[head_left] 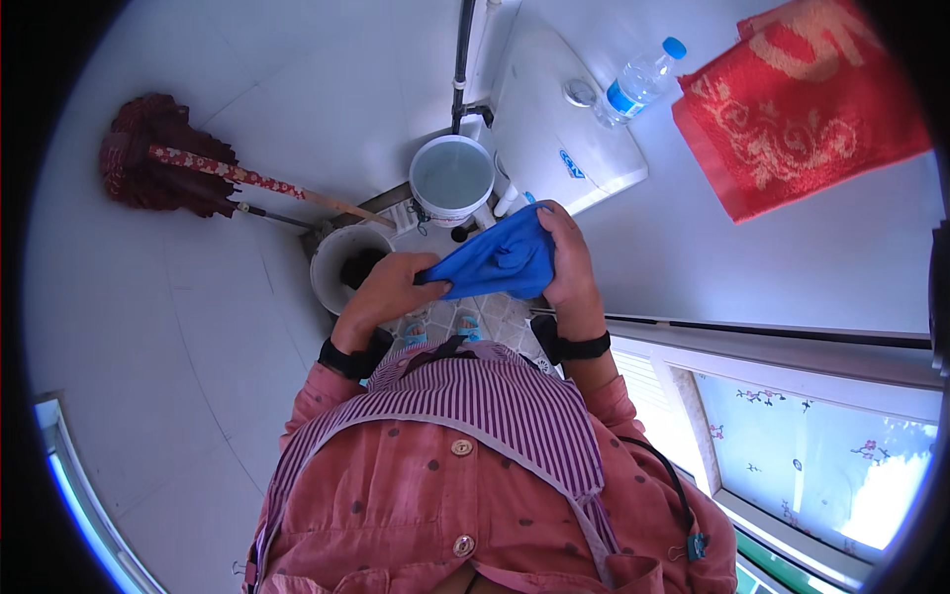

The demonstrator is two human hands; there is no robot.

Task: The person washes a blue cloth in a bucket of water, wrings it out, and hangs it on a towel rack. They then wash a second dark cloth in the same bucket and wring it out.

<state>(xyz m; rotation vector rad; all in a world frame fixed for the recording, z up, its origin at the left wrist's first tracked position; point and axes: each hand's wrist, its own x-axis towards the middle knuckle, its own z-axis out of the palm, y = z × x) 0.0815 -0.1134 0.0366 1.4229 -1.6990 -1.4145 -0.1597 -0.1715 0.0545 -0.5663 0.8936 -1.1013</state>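
A blue cloth [500,255] is stretched between my two hands in front of my chest, its middle creased and sagging. My left hand [391,292] pinches its left end between thumb and fingers. At the cloth's right edge, my right hand [569,255] grips it, thumb near the upper corner. Beyond the cloth stands a white bucket [427,205] holding water [452,173]. A second pale bucket [325,269] with something dark inside is on the floor just left of my left hand.
A white toilet tank [554,109] carries a clear plastic bottle [643,81] with a blue cap. Right of it hangs a red patterned towel [802,109]. Against the left wall lean a dark red umbrella-like frilled item [168,148] and a wooden stick [346,206]. A flower-patterned window [821,445] is at right.
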